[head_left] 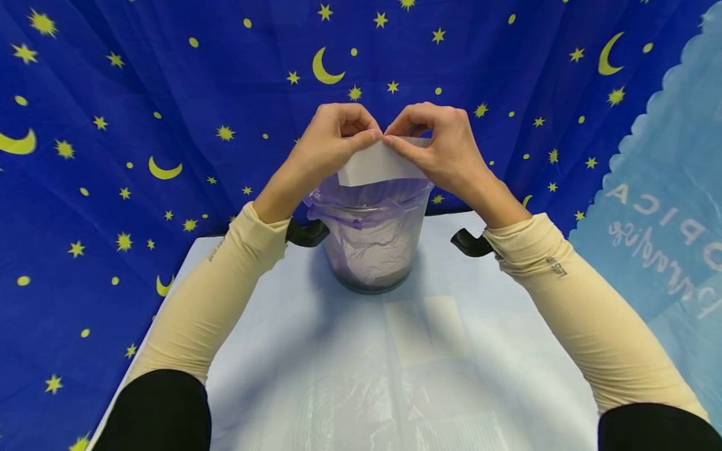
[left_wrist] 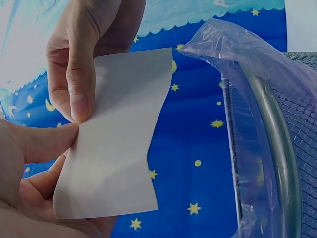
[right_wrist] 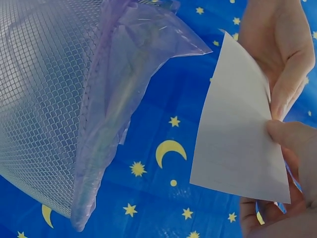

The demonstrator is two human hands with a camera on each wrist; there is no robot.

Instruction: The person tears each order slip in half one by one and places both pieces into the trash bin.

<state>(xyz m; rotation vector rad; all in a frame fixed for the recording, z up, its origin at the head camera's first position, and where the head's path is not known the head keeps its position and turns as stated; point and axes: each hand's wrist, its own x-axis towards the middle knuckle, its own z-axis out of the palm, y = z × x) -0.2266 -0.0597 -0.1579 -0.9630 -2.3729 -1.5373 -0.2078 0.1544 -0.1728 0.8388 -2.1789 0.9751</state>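
Note:
A white piece of paper (head_left: pixel 383 166) hangs above the mesh wastebasket (head_left: pixel 372 250), its lower edge apart from the rim in both wrist views. My left hand (head_left: pixel 333 141) pinches the paper's top edge between thumb and fingers. Right beside it, my right hand (head_left: pixel 442 141) pinches the same edge, the two thumbs nearly touching. In the left wrist view the paper (left_wrist: pixel 116 144) has a wavy free edge. A thin purple plastic bag (right_wrist: pixel 129 74) lines the basket and is folded over its rim. The basket's inside is mostly hidden.
The basket stands near the back of a table with a pale cover (head_left: pixel 271 363). Pale rectangular shapes (head_left: pixel 406 332) lie on the cover in front of it. A blue star-and-moon curtain (head_left: pixel 186 81) hangs behind, and a light blue cloth (head_left: pixel 677 188) at the right.

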